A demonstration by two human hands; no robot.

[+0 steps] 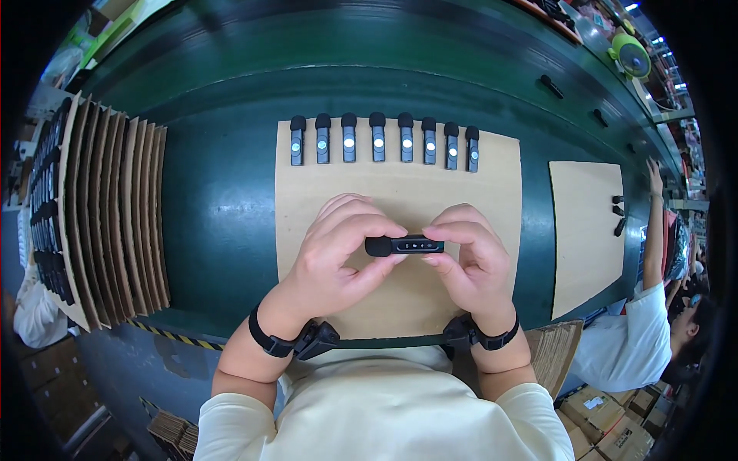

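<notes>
Both the left hand (pixel 338 253) and right hand (pixel 473 257) pinch a black device (pixel 405 246) before eight lit devices (pixel 382 140) on cardboard (pixel 492 177).

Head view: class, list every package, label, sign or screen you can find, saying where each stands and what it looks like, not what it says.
Cardboard boxes: lower right, by the floor; brown, stacked cartons.
White labels: on those boxes' tops; small pale rectangles.
Cardboard sheets: left of the belt; tan, upright in a row.
Hazard tape: belt's near edge; yellow and black stripes.
Signs or screens: none visible.
</notes>
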